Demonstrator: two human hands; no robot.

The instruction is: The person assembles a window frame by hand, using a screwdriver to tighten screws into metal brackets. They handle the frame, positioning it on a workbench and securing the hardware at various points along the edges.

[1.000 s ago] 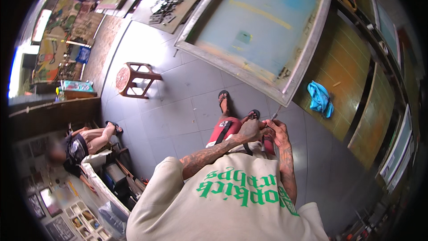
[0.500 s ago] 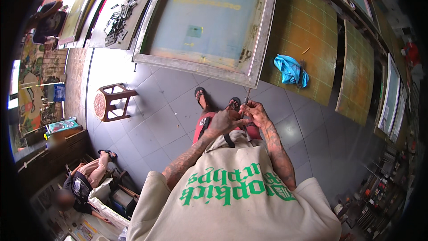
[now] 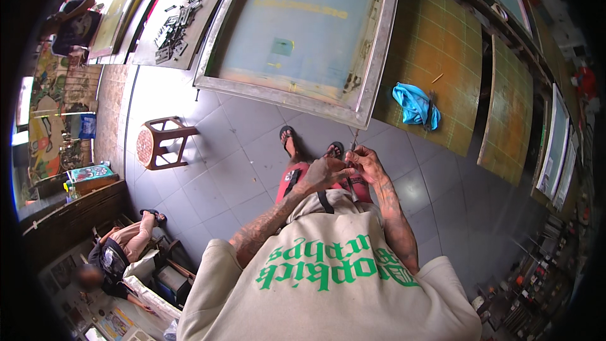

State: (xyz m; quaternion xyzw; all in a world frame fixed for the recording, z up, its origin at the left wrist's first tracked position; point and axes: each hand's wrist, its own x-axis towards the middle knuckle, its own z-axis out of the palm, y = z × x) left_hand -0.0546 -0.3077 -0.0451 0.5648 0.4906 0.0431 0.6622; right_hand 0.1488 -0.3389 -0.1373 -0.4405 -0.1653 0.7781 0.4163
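Both my hands meet in front of my waist, fingers closed. My right hand (image 3: pixel 366 163) pinches a slim metal tool (image 3: pixel 353 141) whose thin end points up and away from me. Its exact kind is too small to tell. Close against it, my left hand (image 3: pixel 324 174) has its fingers bent at the tool's near end; what they hold is hidden. Just beyond the tool's tip lies the near corner of a large metal-framed printing screen (image 3: pixel 284 96), with bluish mesh and faint yellow marks.
A crumpled blue cloth (image 3: pixel 413 106) lies on a green gridded board (image 3: pixel 442 44) at right. Several dark small pieces (image 3: pixel 177 28) cover a pale board at left. A brown stool (image 3: pixel 165 144) stands on the grey tiles. Another person (image 3: pixel 129 246) sits low at the left.
My view has shifted slightly, so the surroundings sit a little further right and lower. My hands stay together around the tool, the left fingers slightly moved.
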